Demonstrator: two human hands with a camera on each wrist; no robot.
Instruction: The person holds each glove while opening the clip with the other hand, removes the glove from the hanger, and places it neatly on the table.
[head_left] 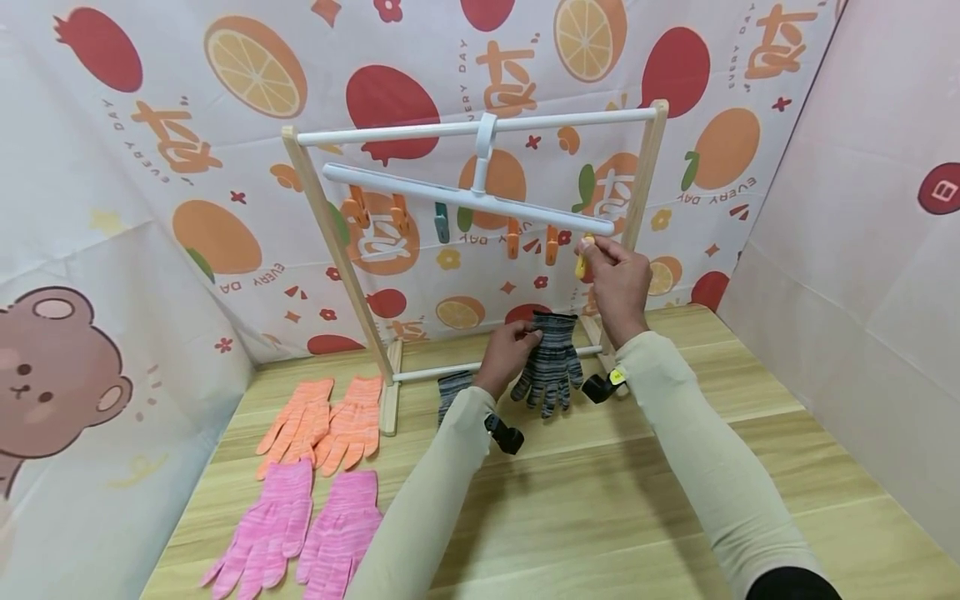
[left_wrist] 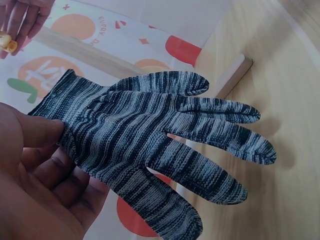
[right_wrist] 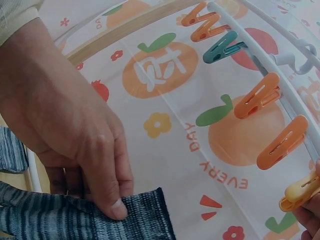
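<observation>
A grey and black striped knit glove [head_left: 551,367] hangs fingers-down from my left hand [head_left: 510,357], which pinches it beside the cuff between thumb and fingers. Higher and to the right, my right hand [head_left: 617,279] pinches a yellow clothespin [right_wrist: 301,192] at the low right end of a tilted white hanger [head_left: 420,190]. Orange clothespins [right_wrist: 284,142] and one teal clothespin [right_wrist: 223,48] hang along the hanger's underside. Between the glove's cuff and the yellow clothespin there is a gap. A second striped glove [head_left: 453,392] lies on the table, partly behind my left forearm.
The hanger hooks over the top bar of a rack [head_left: 390,132] with wooden side posts. To the left on the wooden table [head_left: 525,533] lie orange gloves [head_left: 296,421] and pink gloves [head_left: 270,525]. A fruit-patterned cloth [head_left: 315,75] covers the wall behind.
</observation>
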